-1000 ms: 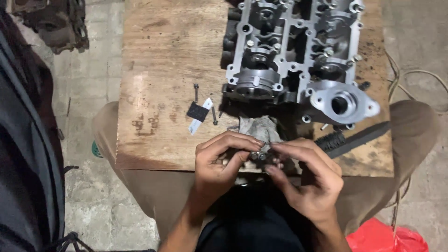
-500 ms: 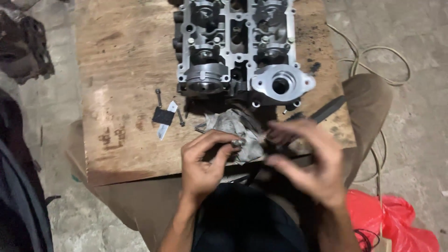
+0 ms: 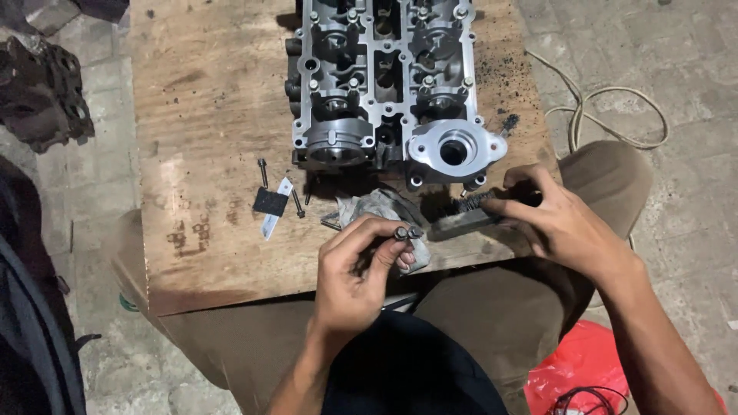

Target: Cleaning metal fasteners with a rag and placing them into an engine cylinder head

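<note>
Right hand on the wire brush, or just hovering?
Touching. The head view shows the right hand lying over the dark wire brush on the wooden board, fingers on its handle.

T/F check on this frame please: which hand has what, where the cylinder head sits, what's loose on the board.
1. The left hand pinches small dark metal parts at its fingertips. True.
2. The right hand rests on the cylinder head. False: it is on a dark brush-like tool lying at the board's near edge, apart from the head.
3. The cylinder head lies on the wooden board. True.
4. A crumpled grey rag lies just in front of the head. True.
5. The loose bolts lie to the right of the head. False: they lie on the board to its left, near a small black-and-white piece.
</note>
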